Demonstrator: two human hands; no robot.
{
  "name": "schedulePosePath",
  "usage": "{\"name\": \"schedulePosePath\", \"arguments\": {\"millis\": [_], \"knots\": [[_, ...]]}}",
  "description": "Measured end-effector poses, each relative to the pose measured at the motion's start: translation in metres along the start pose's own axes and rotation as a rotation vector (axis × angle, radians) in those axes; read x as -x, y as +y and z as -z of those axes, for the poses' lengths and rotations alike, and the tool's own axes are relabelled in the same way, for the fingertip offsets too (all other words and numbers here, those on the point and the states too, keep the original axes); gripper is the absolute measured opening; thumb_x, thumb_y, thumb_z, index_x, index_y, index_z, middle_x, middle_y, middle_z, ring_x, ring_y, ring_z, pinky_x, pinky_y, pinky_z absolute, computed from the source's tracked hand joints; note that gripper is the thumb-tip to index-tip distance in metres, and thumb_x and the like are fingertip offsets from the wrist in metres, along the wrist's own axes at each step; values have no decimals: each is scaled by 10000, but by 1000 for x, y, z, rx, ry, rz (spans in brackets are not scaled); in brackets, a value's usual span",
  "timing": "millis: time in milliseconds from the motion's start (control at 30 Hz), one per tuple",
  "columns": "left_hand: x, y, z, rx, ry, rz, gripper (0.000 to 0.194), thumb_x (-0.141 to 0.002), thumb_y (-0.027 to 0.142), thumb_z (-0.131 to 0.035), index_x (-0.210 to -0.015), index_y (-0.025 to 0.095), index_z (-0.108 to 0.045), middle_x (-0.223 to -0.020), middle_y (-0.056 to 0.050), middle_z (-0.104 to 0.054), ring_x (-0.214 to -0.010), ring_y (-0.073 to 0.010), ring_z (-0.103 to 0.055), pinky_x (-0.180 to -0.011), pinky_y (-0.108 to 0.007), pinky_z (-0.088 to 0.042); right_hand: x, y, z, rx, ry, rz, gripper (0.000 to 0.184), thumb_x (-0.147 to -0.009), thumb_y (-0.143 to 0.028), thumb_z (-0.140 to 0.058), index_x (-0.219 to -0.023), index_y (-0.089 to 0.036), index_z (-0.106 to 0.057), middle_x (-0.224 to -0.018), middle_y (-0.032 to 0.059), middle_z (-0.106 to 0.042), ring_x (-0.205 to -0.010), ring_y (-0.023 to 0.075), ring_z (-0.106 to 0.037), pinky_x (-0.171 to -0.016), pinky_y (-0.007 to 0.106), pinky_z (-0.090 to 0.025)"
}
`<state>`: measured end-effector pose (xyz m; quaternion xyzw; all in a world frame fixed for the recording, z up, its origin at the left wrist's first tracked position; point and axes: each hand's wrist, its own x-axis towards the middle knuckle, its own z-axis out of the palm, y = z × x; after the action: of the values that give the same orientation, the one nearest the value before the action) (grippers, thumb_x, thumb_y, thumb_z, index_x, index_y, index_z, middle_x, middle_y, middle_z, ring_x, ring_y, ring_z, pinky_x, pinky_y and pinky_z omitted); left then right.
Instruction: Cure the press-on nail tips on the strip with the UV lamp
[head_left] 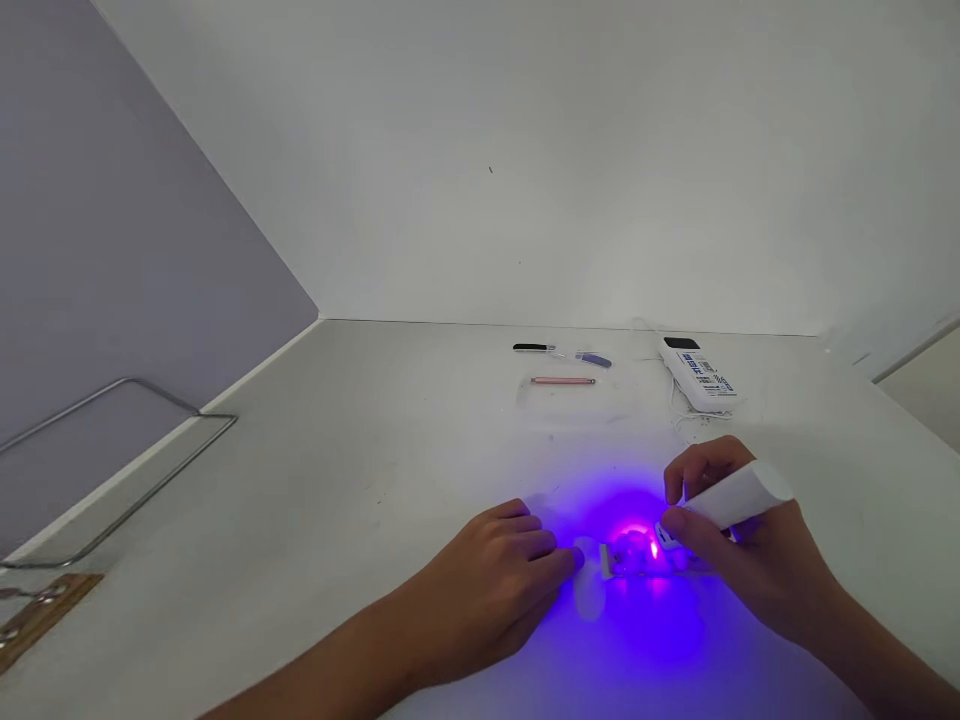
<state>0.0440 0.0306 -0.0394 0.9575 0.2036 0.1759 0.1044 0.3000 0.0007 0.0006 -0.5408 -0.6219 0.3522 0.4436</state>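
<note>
My right hand (750, 540) is closed around a white handheld UV lamp (739, 497), tilted with its lower end down to the left. Violet light from the lamp falls on a small clear-looking strip (606, 562) with rounded bumps along it; the glare hides its detail. To the left, my left hand (517, 570) rests on the white surface with its fingers curled in. The index fingertip touches or nearly touches a pale, see-through oval piece (590, 595) beside the strip's left end. Whatever the curled fingers hold, if anything, is hidden.
Beyond my hands lie a pink pen-like stick (562, 381), a slim black-ended tool (534, 348) and a purple-ended tool (595, 359). A white power bank-like device (699, 375) with a cable sits back right. A bent metal wire frame (161, 490) and a wooden clipboard-like edge (49, 620) are left.
</note>
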Motion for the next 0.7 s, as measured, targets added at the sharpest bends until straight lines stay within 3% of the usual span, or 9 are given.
{"name": "schedulePosePath", "arguments": {"millis": [100, 200, 333, 433, 533, 700], "knots": [[0, 0, -1, -7, 6, 2, 302, -1010, 100, -347, -959, 166, -637, -657, 8, -558, -559, -172, -450, -623, -317, -343, 2, 0, 3, -3, -8, 22, 101, -850, -222, -662, -904, -257, -585, -828, -12, -582, -554, 108, -477, -438, 207, -425], [-1, 0, -2, -22, 27, 1, 310, -1000, 89, -344, -873, 174, -614, -633, 15, -529, -549, -166, -424, -608, -315, -328, 2, 0, 6, -21, -60, 89, 179, -815, -145, -607, -936, -273, -577, -856, -11, -600, -596, 118, -504, -473, 209, -464], [-1, -1, -1, -35, 58, -7, 335, -986, 77, -347, -738, 181, -546, -617, 16, -510, -537, -157, -394, -590, -317, -315, 2, -3, 3, -13, -53, 57, 115, -863, -235, -668, -931, -266, -581, -851, -2, -632, -612, 129, -569, -464, 212, -497], [0, -1, -1, -30, 75, -12, 311, -983, 76, -357, -828, 173, -609, -632, 11, -538, -545, -163, -420, -590, -318, -320, 3, -4, -1, 27, 22, -6, 173, -847, -306, -738, -928, -257, -594, -855, 8, -673, -621, 144, -628, -471, 227, -538], [0, -2, -1, -26, 84, -15, 321, -986, 75, -350, -912, 166, -649, -626, 10, -543, -538, -169, -430, -586, -321, -325, 4, -5, -2, 123, 98, 24, 197, -813, -318, -773, -927, -256, -625, -845, 15, -709, -666, 174, -686, -484, 235, -573], [0, -2, 0, -35, 79, -21, 323, -998, 81, -350, -963, 153, -663, -630, 6, -555, -536, -171, -450, -581, -322, -347, 3, -7, 1, 275, 127, 66, 129, -817, -304, -743, -870, -262, -633, -709, -32, -696, -517, 135, -644, -448, 215, -557]]}}
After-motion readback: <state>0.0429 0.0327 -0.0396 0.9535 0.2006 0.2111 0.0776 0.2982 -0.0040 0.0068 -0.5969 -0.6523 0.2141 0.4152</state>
